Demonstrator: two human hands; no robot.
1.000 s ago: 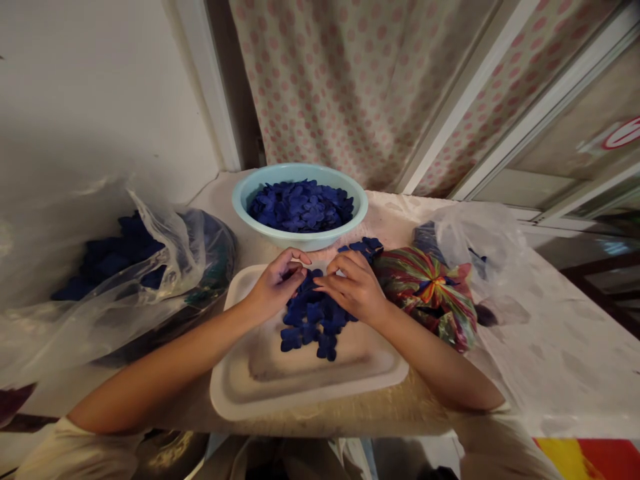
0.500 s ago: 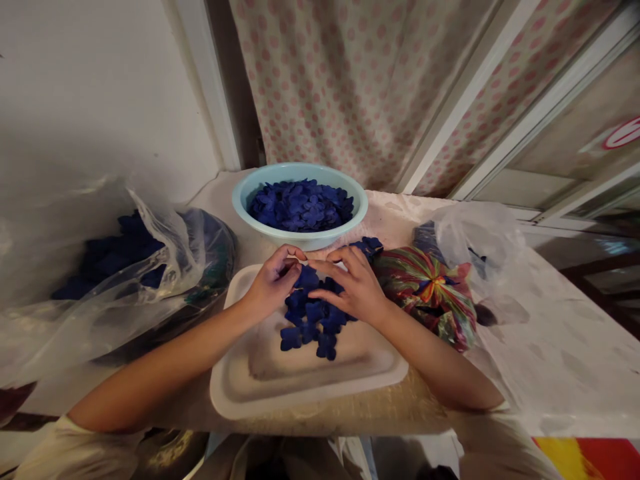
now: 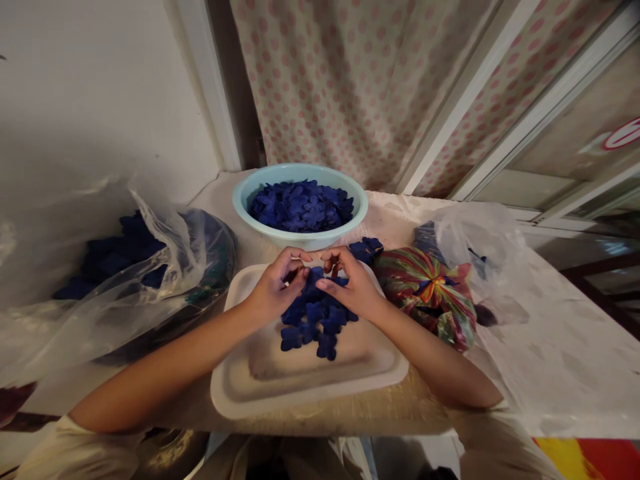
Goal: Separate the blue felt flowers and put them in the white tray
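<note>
"Two bare hands entered: left grip [image 3: 275,287], right grip [image 3: 353,287]. Condition?"

"Both curled inward, fingertips close together. Whether either pinches a piece, I cannot tell."

"Item location?"

"Loose dark-blue flower-shaped cut-outs [image 3: 315,320], heaped directly beneath both grips and touching them, on a white rectangular tray [image 3: 300,383]. More fill a pale-blue round basin [image 3: 240,200] just beyond."

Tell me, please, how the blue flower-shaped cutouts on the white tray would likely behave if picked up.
The blue flower-shaped cutouts look thin and light, so they probably lift easily. They lie flat and overlapping on the white tray, suggesting floppiness rather than stiffness. Their material is hard to tell.
</note>
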